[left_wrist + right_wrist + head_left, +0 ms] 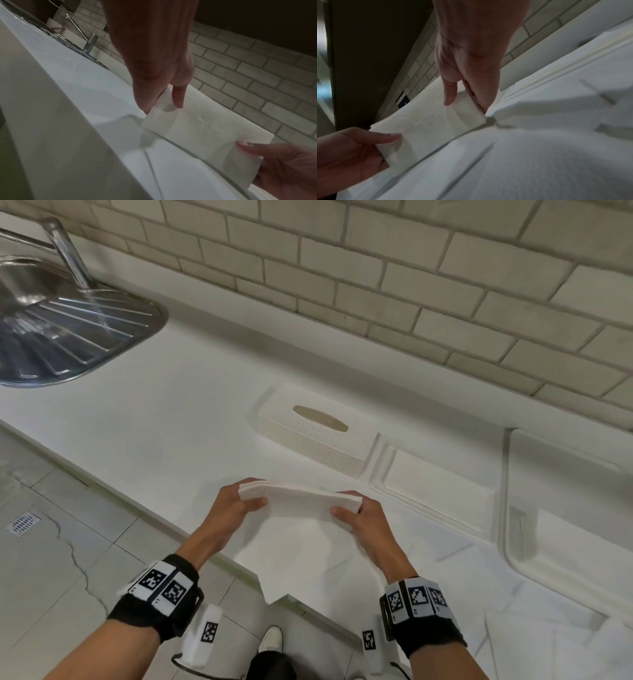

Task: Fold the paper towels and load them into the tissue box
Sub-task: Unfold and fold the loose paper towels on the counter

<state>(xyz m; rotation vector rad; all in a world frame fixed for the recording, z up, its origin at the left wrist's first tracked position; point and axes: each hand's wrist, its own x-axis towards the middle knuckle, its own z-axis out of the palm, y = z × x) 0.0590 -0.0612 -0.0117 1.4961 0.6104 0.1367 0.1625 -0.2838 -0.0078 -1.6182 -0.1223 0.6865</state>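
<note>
Paper towels lie in several places on the white counter (164, 419), the largest surface in view. A flat sheet (301, 556) is spread at the near edge with one corner hanging over it. More sheets (565, 645) lie to the right. A folded towel (298, 501) is held above the flat sheet, with its long axis running left to right between the hands.

The tissue box (318, 436) sits beyond the hands and slightly right. It is well apart from the folded towel, and its long axis runs roughly the same way. Its lid is on and the oval slot faces up. Just right of it lies a shallow white tray (435, 491), probably the base to be loaded. By this judgement the right hand (363, 518) is the nearer one for the transfer.

The left hand (233, 508) pinches the left end of the towel, thumb on the near face. The right hand pinches the right end likewise.

The head view alone shows the box and tray. The left wrist view shows the thumb (177, 97) pressed against the towel's near face. The right wrist view shows embossed layers at the gripped end (467, 108) and overlapping sheets underneath.
</note>
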